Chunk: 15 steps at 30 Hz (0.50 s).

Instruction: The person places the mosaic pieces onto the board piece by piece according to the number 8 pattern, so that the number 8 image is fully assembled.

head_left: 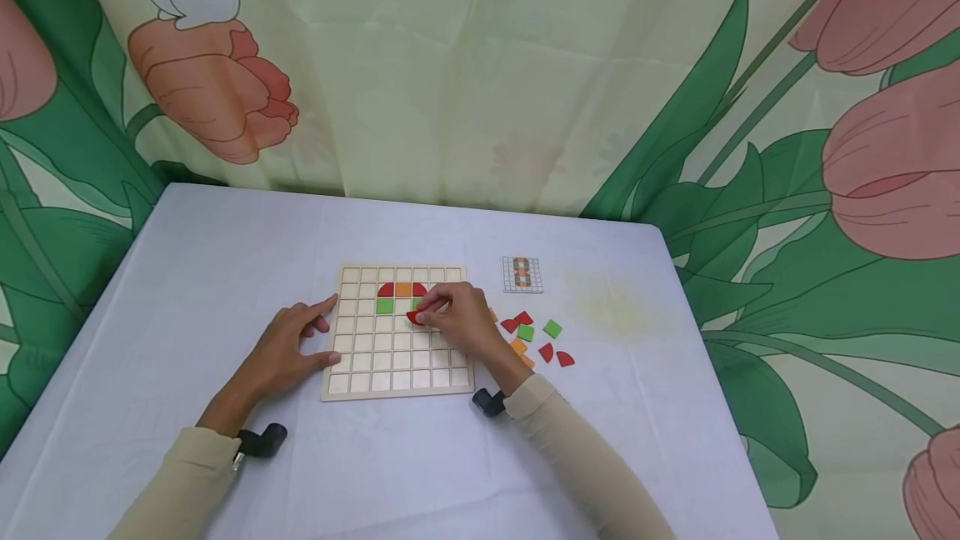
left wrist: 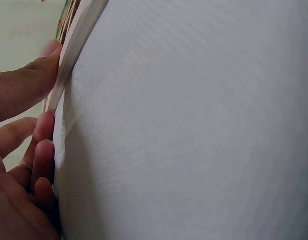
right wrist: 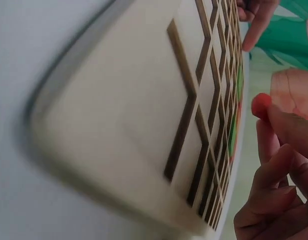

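Note:
A wooden grid board (head_left: 382, 363) lies on the white-covered table. My left hand (head_left: 281, 344) is at its left side, thumb and index finger spread apart and touching the edge; the left wrist view shows the thumb (left wrist: 31, 82) against the rim. Above the board's middle, my right hand (head_left: 467, 322) pinches a red quarter-circle tile (head_left: 413, 318) between thumb and fingertips. In the board's upper rows sit an orange square tile (head_left: 403, 289) between two red quarter-circle tiles (head_left: 386, 290), with a green square tile (head_left: 385, 306) below at left and another, partly hidden by the right hand.
A small pattern card (head_left: 522, 275) lies right of the board. Loose red tiles (head_left: 566, 359), green tiles (head_left: 552, 328) and orange tiles (head_left: 518, 346) are scattered below it, some close to the right forearm. A printed curtain (head_left: 465, 107) hangs behind the table.

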{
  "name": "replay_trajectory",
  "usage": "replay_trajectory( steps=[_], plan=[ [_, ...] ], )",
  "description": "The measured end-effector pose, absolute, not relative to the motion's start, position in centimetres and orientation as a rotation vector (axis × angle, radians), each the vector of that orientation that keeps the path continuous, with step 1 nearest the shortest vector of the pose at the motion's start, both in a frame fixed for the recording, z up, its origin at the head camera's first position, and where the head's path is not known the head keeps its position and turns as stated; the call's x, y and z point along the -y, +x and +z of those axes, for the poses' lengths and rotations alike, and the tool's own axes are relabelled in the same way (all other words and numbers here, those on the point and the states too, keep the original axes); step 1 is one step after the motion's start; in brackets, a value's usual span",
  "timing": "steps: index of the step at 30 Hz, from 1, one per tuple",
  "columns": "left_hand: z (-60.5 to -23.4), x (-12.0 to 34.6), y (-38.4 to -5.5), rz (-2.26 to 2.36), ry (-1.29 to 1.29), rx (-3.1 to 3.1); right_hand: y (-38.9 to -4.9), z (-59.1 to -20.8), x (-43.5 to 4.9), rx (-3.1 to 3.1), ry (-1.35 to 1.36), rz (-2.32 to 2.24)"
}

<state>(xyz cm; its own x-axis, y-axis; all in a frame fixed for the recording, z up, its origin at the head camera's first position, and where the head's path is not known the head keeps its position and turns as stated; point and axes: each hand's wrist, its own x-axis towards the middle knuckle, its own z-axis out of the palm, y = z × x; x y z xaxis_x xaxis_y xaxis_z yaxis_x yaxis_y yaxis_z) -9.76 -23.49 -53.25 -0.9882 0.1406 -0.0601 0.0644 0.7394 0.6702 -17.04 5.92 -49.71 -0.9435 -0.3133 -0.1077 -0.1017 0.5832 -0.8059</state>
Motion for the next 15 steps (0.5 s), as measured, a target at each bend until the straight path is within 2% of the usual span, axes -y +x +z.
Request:
replay_trajectory(
  steps=[15],
  plan=[
    [-53.3, 23.6, -9.8, 1.081, 0.176, -2.829, -17.3, -49.8, -2.3, -2.585, -0.414, -1.118]
  ],
)
